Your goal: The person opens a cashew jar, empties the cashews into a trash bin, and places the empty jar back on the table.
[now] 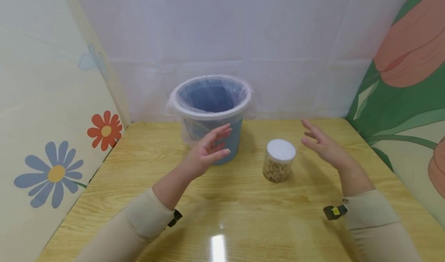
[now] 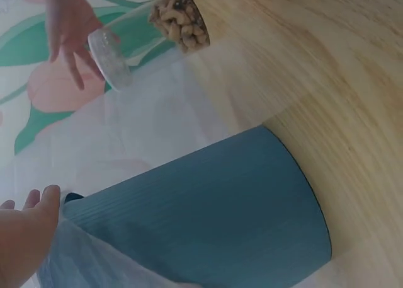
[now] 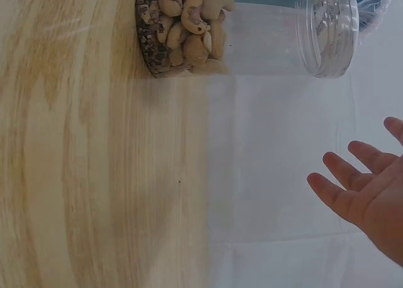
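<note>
A clear jar (image 1: 278, 163) with a white lid stands upright on the table, its lower part filled with cashew nuts (image 3: 189, 33). To its right, my right hand (image 1: 325, 148) hovers with fingers spread, apart from the jar. My left hand (image 1: 205, 154) is in the air in front of the blue bin (image 1: 229, 136), fingers loosely extended and holding nothing. A clear plastic bag lines the bin and folds over its pale rim (image 1: 208, 116). In the left wrist view the bin's side (image 2: 208, 212) looms large beside the left hand (image 2: 28, 237).
The wood-grain table (image 1: 243, 223) meets a white sheet (image 1: 295, 53) at the back. Flower-patterned panels rise on the left (image 1: 45, 111) and right (image 1: 410, 100). Dark wrist devices sit at both sleeve cuffs.
</note>
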{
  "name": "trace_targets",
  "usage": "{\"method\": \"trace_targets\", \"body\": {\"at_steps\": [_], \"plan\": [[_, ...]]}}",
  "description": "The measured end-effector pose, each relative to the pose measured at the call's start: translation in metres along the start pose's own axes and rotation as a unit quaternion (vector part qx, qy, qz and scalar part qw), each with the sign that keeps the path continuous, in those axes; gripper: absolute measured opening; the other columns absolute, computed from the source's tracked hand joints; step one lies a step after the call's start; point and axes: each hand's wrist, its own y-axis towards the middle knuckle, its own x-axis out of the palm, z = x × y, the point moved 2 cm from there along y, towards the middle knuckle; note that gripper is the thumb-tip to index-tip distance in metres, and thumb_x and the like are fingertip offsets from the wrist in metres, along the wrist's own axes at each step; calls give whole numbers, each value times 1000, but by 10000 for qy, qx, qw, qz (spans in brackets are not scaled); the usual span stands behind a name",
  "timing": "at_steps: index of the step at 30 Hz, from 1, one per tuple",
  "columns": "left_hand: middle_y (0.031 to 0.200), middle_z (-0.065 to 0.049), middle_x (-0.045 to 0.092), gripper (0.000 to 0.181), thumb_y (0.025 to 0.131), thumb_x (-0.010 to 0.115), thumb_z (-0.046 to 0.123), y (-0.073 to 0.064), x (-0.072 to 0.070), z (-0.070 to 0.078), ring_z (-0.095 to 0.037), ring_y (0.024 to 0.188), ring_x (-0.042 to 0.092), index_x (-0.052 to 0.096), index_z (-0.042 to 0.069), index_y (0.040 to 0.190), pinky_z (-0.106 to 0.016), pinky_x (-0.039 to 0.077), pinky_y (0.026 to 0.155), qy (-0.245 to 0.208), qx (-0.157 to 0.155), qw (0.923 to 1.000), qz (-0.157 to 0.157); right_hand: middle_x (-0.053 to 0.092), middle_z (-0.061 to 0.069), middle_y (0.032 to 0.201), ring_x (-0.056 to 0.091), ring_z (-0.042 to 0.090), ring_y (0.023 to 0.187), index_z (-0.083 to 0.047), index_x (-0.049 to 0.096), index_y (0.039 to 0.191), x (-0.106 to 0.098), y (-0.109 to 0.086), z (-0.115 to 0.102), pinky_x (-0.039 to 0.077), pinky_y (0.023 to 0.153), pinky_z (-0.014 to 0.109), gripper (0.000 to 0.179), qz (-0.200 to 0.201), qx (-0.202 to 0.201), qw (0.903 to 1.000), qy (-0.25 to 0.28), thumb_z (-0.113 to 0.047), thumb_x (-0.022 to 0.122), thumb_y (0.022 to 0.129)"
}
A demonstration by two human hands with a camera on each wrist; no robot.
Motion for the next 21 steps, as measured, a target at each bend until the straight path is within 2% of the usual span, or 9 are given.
{"method": "trace_targets", "body": {"at_steps": [10, 14, 21], "plan": [[140, -12, 40, 60, 86, 60, 4, 9, 15, -17, -29, 130, 34, 33, 5, 140, -42, 33, 104, 116, -67, 9999, -52, 3, 11, 153, 17, 44, 133, -36, 3, 146, 7, 3, 10, 27, 94, 67, 71, -117, -85, 9999, -17, -35, 50, 93], [140, -9, 40, 59, 86, 60, 5, 12, 20, -25, -25, 130, 36, 34, 8, 140, -42, 35, 103, 315, -127, 9994, -39, 5, 12, 153, 18, 44, 132, -33, 3, 147, 12, 4, 15, 28, 93, 67, 73, -227, 30, 9997, -80, -36, 52, 92], [139, -13, 40, 61, 85, 63, 7, 18, 33, -36, -27, 128, 37, 34, 5, 139, -40, 34, 103, 501, -240, 9984, -130, 4, 12, 153, 17, 44, 133, -28, 6, 148, 17, 4, 22, 24, 97, 66, 75, -357, 12, 9993, 76, -30, 55, 91]]}}
